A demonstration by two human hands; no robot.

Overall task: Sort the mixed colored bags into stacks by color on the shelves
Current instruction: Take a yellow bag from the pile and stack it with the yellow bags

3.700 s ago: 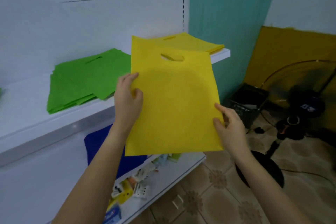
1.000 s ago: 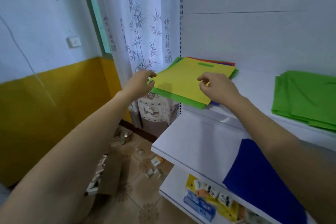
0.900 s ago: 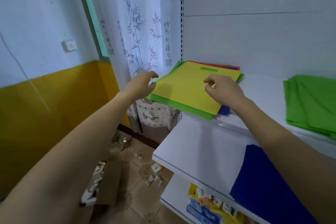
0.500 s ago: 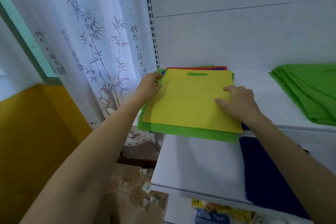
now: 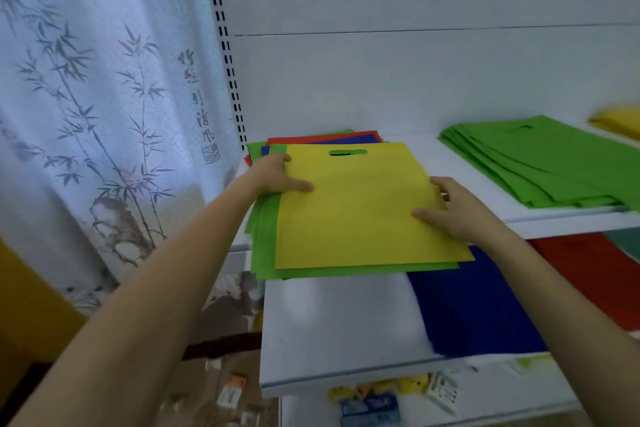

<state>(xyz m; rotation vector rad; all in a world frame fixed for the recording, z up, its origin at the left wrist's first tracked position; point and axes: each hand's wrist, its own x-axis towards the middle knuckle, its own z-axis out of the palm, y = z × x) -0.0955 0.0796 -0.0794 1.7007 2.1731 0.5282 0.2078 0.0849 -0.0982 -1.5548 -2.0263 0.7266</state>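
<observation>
1. Room: a white curtain printed with bamboo hangs at left. A white shelving unit with a slotted upright fills the rest.
2. Upper shelf: mixed pile at the left end, green stack further right, yellow stack at the far right edge, blurred.
3. Lower shelf: a blue bag and a red bag lie flat, side by side.
4. The yellow bag lies on top of the mixed pile, handle slot towards the back panel.
5. Left hand grasps its left edge, thumb on top. Right hand grasps its right edge, thumb on top.
6. Versus 0.5 s ago: the right hand lay flat on the bag and now sits at its edge. The left hand has moved down from the corner.
7. Edges: the pile overhangs the front lip of the upper shelf, and green shows along the yellow bag's left and front sides.
8. Open room: bare shelf between pile and green stack, and the bare left half of the lower shelf.
9. Small boxes sit on the bottom shelf.
</observation>
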